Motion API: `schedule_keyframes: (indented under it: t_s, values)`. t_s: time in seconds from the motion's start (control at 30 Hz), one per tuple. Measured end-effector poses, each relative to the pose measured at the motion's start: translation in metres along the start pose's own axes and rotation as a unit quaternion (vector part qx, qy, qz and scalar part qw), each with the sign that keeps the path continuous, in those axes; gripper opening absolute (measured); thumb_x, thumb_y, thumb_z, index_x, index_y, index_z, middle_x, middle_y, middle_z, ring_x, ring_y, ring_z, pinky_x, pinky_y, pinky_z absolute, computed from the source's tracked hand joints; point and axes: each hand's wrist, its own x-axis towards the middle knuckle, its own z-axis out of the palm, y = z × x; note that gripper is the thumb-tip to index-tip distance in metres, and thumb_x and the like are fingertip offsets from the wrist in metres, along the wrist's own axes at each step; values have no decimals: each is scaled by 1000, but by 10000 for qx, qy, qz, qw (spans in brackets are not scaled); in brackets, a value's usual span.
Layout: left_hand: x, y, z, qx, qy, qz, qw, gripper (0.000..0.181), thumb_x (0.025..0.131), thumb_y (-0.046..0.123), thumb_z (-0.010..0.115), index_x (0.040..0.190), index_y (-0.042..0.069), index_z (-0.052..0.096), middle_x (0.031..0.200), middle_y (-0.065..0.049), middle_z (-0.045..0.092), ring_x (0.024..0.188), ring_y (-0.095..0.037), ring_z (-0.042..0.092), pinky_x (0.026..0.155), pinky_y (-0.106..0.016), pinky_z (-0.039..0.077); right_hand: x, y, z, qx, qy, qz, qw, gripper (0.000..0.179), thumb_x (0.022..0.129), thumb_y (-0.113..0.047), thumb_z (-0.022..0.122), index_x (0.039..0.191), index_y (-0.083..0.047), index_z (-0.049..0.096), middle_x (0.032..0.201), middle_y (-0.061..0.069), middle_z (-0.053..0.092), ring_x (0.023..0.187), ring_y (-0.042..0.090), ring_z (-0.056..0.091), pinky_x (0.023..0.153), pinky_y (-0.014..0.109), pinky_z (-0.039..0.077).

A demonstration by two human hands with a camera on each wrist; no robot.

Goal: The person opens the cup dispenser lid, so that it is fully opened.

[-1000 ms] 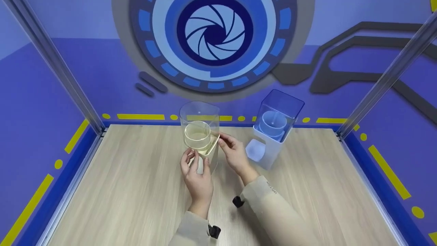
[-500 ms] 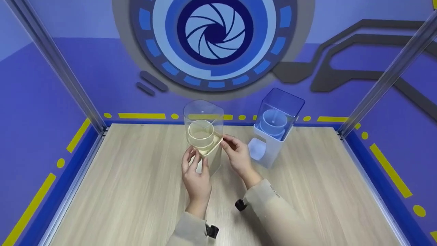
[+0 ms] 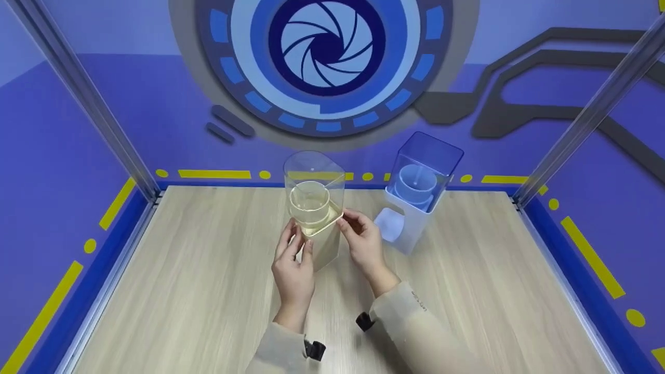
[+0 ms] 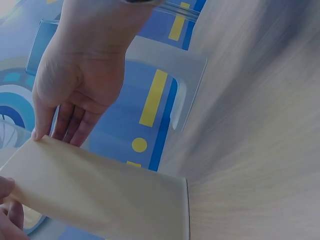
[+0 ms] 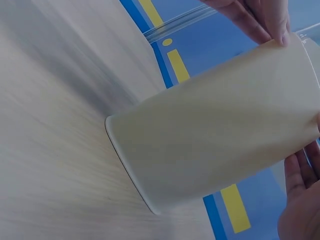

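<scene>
A cream dispenser (image 3: 327, 244) with a clear upper bin (image 3: 332, 189) stands upright in the middle of the head view, a round collar (image 3: 310, 203) showing inside the bin. My left hand (image 3: 294, 275) grips its left front corner, thumb toward me and fingers round the side. On the right edge, just under the bin's rim, my right hand (image 3: 366, 244) pinches it between thumb and fingers. The left wrist view gives its plain panel (image 4: 100, 185), with the right hand (image 4: 75, 85) at the far edge. Its foot (image 5: 132, 167) is down at the tabletop in the right wrist view.
Right of my hands stands a second dispenser (image 3: 415, 228), white below with a blue see-through bin (image 3: 428, 150) and a pale tray (image 3: 389, 225) at its front. Blue panels (image 3: 119, 119) and metal posts (image 3: 93, 98) close in the wooden table (image 3: 197, 291).
The cream dispenser has shifted a little to the right and turned slightly, with both hands on it. Its plain front panel now shows more. The blue and white dispenser has stayed put.
</scene>
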Motion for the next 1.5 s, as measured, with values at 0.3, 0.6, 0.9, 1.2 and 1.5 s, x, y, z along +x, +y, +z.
schedule_keyframes:
  t_s: [0.3, 0.6, 0.9, 1.2, 1.5]
  values:
    - [6, -4, -12, -251, -346, -163, 9990, 50, 100, 7, 85, 145, -6, 69, 163, -16, 65, 140, -37, 72, 113, -37, 60, -16, -1, 5, 10, 323, -73, 9995, 28, 106, -3, 77, 131, 9, 74, 129, 26, 77, 108, 7, 73, 96, 18, 62]
    - [14, -10, -24, -417, -657, -393, 9962, 46, 99, 14, 88, 141, 2, 75, 158, -6, 70, 146, -31, 69, 110, -25, 60, -38, -1, 12, 120, 819, -161, 9964, 27, 103, 1, 79, 129, 9, 75, 125, 26, 77, 110, 9, 74, 97, 19, 63]
    - [18, -11, -29, -551, -811, -485, 9940, 44, 100, 9, 85, 141, -3, 74, 154, -13, 72, 144, -35, 69, 107, -15, 60, -58, -7, 20, 222, 1259, -71, 9918, 26, 100, 2, 82, 124, 10, 77, 121, 26, 78, 106, 8, 76, 94, 19, 65]
    - [27, -13, -41, -411, -844, -464, 9945, 39, 101, 6, 82, 138, -4, 76, 149, -16, 74, 143, -38, 70, 109, -14, 57, -72, -9, 42, 401, 1695, -179, 9845, 25, 96, 2, 86, 120, 7, 80, 115, 22, 78, 104, 9, 77, 92, 20, 66]
    - [14, -18, -37, -561, -766, -643, 9934, 44, 100, 11, 85, 141, -3, 75, 145, -20, 76, 136, -39, 75, 114, -34, 62, -72, -3, 31, 655, 1445, -174, 9872, 23, 102, 4, 77, 125, 10, 75, 112, 6, 78, 103, 11, 74, 92, 20, 62]
